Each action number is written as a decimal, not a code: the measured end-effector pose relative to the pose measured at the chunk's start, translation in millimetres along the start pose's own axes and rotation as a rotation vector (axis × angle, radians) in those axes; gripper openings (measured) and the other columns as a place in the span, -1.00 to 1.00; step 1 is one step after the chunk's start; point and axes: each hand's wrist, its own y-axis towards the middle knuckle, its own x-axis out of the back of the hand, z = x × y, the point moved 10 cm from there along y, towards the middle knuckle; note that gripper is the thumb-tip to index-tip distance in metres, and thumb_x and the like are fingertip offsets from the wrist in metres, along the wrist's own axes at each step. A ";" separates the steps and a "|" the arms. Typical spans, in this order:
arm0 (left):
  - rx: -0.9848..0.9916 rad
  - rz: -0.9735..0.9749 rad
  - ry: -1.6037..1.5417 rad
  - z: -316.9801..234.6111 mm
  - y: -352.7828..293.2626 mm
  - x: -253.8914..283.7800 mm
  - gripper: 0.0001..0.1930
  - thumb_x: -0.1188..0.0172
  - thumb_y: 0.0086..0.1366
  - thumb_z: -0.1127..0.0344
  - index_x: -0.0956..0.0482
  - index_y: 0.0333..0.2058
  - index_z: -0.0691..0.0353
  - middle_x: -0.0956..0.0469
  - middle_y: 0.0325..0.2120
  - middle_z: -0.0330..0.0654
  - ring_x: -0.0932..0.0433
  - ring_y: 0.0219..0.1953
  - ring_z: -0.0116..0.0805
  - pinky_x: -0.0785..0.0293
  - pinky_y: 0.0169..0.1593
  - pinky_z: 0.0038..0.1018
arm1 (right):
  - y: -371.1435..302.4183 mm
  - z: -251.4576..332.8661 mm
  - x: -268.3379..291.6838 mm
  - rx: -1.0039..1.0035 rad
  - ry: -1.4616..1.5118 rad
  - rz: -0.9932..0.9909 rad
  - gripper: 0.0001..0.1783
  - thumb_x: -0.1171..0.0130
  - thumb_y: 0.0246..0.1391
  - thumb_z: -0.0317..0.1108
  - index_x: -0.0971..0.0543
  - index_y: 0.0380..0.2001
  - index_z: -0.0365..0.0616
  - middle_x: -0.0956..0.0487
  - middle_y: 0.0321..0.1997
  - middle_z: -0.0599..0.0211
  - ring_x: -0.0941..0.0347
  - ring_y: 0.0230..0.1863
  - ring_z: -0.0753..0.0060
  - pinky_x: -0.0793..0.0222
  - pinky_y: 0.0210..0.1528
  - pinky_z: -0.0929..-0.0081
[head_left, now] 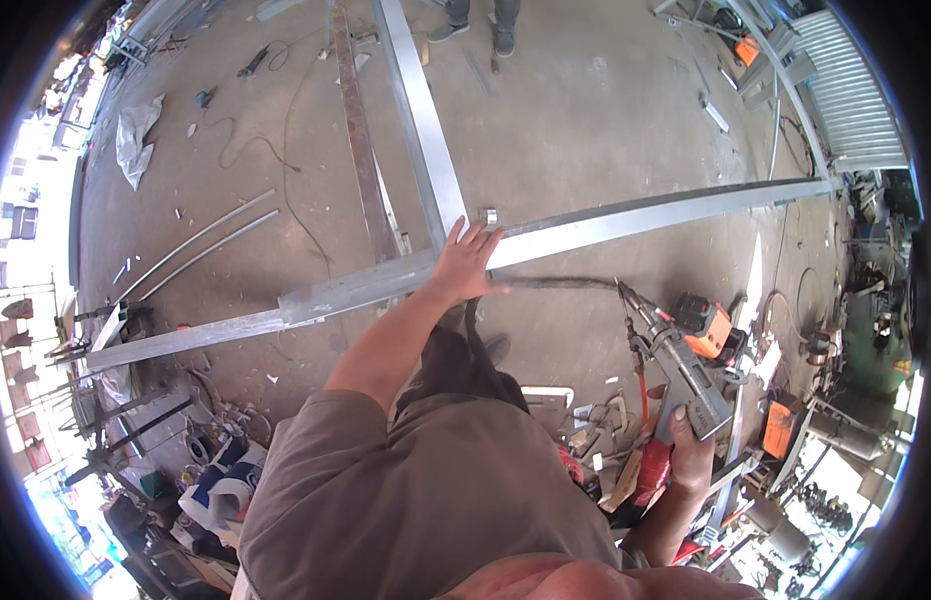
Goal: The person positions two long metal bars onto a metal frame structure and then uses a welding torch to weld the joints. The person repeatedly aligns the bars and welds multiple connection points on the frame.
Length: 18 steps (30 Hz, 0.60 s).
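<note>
My left hand [469,262] lies with fingers spread on a long silver metal beam [626,218], at the spot where a second silver beam [422,110] meets it from the far side. In my right hand [692,450], at the lower right, is a grey-and-red power tool [691,375] with a long narrow nose; its exact kind is unclear. My fingers wrap its rear, and the nose points up and left toward the beam, apart from it. Just beyond my left fingertips is a small metal piece [489,215].
A rusty bar [358,130] runs beside the second beam. Cables and thin rods [211,240] lie on the floor at left. An orange-and-black machine [704,318] stands near the tool. Another person's legs and shoes [504,42] show at the far side. Clutter lines both edges.
</note>
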 end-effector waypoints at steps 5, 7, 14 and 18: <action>-0.039 -0.019 0.009 17.6 9.8 -0.6 0.02 -0.48 0.09 -0.14 -0.27 0.43 0.24 -0.52 0.23 0.01 -0.23 0.49 -0.07 0.21 0.59 0.16 | 22.3 5.0 -23.8 -0.036 0.025 0.004 -0.42 -0.28 0.39 0.00 -0.53 0.15 -0.33 -0.69 -0.08 0.16 -0.63 -0.39 0.38 -0.58 -0.35 0.38; -0.030 -0.002 0.022 27.0 17.9 -4.7 0.02 -0.48 0.09 -0.13 -0.27 0.42 0.25 -0.53 0.21 0.01 -0.24 0.48 -0.08 0.20 0.58 0.19 | 34.2 10.0 -33.9 -0.050 0.029 -0.031 -0.43 -0.28 0.39 -0.02 -0.52 0.17 -0.32 -0.69 -0.06 0.15 -0.62 -0.38 0.38 -0.57 -0.32 0.37; -0.076 0.046 -0.135 61.1 45.8 -15.3 0.19 -0.56 -0.01 -0.26 -0.19 0.48 0.20 -0.40 0.34 0.03 -0.19 0.52 -0.03 0.23 0.59 0.22 | 82.3 18.1 -64.0 -0.189 -0.059 -0.146 -0.37 -0.35 0.32 0.01 -0.54 0.21 -0.27 -0.68 -0.07 0.17 -0.62 -0.36 0.39 -0.54 -0.33 0.39; -0.142 0.051 -0.159 116.1 68.0 -17.4 0.30 -0.58 -0.11 -0.36 -0.16 0.51 0.14 -0.26 0.45 -0.01 -0.10 0.57 -0.02 0.19 0.59 0.21 | 130.1 2.6 -74.9 -0.269 -0.164 -0.172 -0.27 -0.31 0.29 0.20 -0.59 0.16 -0.28 -0.68 -0.35 0.25 -0.59 -0.45 0.46 -0.44 -0.45 0.47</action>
